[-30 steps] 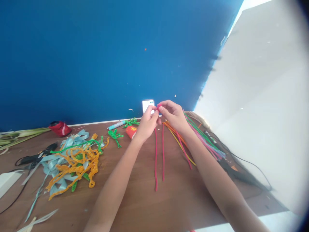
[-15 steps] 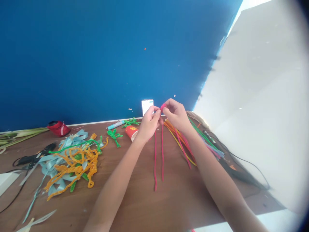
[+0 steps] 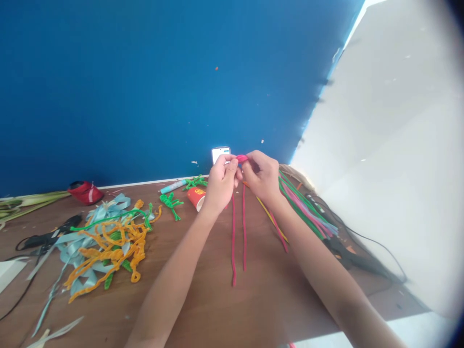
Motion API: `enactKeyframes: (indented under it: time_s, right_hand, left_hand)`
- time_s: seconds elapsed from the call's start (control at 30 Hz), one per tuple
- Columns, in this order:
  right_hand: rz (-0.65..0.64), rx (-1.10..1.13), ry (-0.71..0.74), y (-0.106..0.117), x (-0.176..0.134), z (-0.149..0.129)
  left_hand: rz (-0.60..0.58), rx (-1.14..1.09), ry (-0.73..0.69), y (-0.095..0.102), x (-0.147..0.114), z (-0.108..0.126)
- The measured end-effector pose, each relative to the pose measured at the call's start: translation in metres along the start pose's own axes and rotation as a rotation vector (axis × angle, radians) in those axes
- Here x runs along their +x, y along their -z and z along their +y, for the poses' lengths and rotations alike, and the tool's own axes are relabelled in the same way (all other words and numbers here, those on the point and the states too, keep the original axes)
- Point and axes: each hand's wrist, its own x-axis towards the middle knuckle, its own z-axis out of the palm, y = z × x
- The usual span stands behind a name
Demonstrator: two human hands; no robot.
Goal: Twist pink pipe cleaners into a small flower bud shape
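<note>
Between my two hands is a small twisted bundle of pink-red pipe cleaner (image 3: 241, 158), raised above the table near the wall. My left hand (image 3: 222, 181) pinches its left end between thumb and fingers. My right hand (image 3: 263, 174) grips the right end, its fingers curled and partly hiding the piece. Two straight red pipe cleaners (image 3: 234, 241) run down below my hands; whether they join the held bundle is hidden. Behind my left hand a phone (image 3: 220, 152) with a lit screen leans on the wall.
Left of my arms are a red paper cup (image 3: 196, 197), green pipe-cleaner figures (image 3: 171, 201), a blue tube (image 3: 173, 186) and a tangle of orange pipe cleaners (image 3: 108, 246) with ribbon. A glue gun (image 3: 54, 236) lies further left. Coloured pipe cleaners (image 3: 308, 208) spread beside my right arm.
My hands have drawn slightly apart, and more of the pink-red bundle shows between them. My right hand has shifted a little left and turned.
</note>
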Motion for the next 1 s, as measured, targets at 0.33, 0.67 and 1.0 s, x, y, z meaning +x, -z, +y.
enactKeyframes:
  time_s: [0.33, 0.67, 1.0]
  right_hand:
    - [-0.080, -0.143, 0.030, 0.003, 0.003, -0.003]
    - [-0.017, 0.034, -0.061, -0.007, -0.002, -0.018]
    - [0.023, 0.041, -0.056, -0.010, -0.006, -0.028]
  left_hand:
    - [-0.027, 0.855, -0.138, 0.016, -0.002, 0.015]
    - [0.106, 0.884, -0.187, 0.002, -0.007, 0.009]
    - [0.143, 0.911, -0.156, -0.004, -0.013, 0.018]
